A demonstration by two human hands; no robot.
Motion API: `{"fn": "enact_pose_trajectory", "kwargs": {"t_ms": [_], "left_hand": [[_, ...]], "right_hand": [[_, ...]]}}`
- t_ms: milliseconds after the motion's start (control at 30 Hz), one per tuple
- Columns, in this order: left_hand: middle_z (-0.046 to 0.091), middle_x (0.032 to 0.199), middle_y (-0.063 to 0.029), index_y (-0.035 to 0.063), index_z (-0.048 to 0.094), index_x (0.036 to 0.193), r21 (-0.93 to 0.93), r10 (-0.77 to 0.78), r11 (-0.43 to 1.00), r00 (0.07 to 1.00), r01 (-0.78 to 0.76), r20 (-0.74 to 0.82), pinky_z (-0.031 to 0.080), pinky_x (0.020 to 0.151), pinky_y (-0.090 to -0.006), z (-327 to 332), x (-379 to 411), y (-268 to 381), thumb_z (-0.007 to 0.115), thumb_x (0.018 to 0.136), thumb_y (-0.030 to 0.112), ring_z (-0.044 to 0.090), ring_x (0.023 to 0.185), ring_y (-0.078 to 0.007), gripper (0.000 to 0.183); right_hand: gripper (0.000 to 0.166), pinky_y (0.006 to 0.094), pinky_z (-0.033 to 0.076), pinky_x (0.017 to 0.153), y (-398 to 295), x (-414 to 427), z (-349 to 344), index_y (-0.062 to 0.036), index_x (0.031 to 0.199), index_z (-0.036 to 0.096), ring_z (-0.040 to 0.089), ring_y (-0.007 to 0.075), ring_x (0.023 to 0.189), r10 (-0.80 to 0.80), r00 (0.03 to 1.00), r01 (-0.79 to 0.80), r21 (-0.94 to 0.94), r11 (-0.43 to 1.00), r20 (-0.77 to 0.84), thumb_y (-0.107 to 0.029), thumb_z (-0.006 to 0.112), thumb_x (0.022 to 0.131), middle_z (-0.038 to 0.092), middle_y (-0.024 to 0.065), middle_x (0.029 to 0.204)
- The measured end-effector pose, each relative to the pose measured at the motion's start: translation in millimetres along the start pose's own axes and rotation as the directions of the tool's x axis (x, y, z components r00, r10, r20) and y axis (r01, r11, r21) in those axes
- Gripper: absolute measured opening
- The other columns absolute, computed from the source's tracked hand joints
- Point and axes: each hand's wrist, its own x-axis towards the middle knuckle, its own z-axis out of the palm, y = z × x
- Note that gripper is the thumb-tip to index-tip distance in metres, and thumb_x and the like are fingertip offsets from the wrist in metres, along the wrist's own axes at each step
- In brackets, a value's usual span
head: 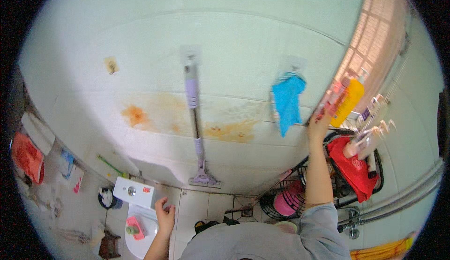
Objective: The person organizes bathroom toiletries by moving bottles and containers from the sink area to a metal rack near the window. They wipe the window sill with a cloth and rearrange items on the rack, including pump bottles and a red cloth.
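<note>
My right hand (320, 123) reaches to the window ledge on the right, at the lower end of a pink-and-red bottle (334, 98); blur hides whether the fingers grip it. Beside it stands a yellow bottle (348, 103). Below, a red cloth or bag (353, 167) lies over a black rack. My left hand (165, 212) hangs in the air beside the white toilet (152, 230), its fingers curled apart with nothing between them. A pink item (135, 227) with a green piece on it rests on the toilet lid.
A purple-and-grey mop (192, 91) hangs on the wall, which has orange-brown stains. Right of it hangs a blue cloth (289, 100). Pump bottles (365, 142), a black wire basket holding a pink bowl (288, 198) and a wall tap (352, 219) are on the right. A bin (107, 197) stands by the toilet.
</note>
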Motion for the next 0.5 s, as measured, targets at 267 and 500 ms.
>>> {"fn": "enact_pose_trajectory", "kwargs": {"t_ms": [267,500], "left_hand": [[0.062,0.075,-0.0160,0.0012,0.062,0.083,0.383,-0.200,0.895,0.973,0.229,-0.114,0.048,0.068,-0.0389,-77,21,-122,0.061,0.084,0.028,0.061,0.074,-0.0310,0.027],[0.068,0.085,-0.0152,0.0019,0.066,0.092,-0.051,-0.695,0.683,0.627,0.728,-0.352,0.049,0.077,-0.0406,-136,-24,-302,0.058,0.085,0.040,0.064,0.079,-0.0303,0.040]], "right_hand": [[0.039,0.0402,0.040,0.094,63,-39,-67,0.0048,0.117,0.052,0.054,0.0332,0.104,0.260,0.966,-0.254,0.173,0.952,-0.009,-0.027,0.041,0.097,0.056,0.0210,0.118],[0.036,0.0414,0.046,0.082,48,-236,-63,0.0058,0.113,0.054,0.055,0.0263,0.089,0.211,0.803,-0.176,-0.117,0.977,0.557,-0.024,0.040,0.100,0.055,0.0172,0.092]]}}
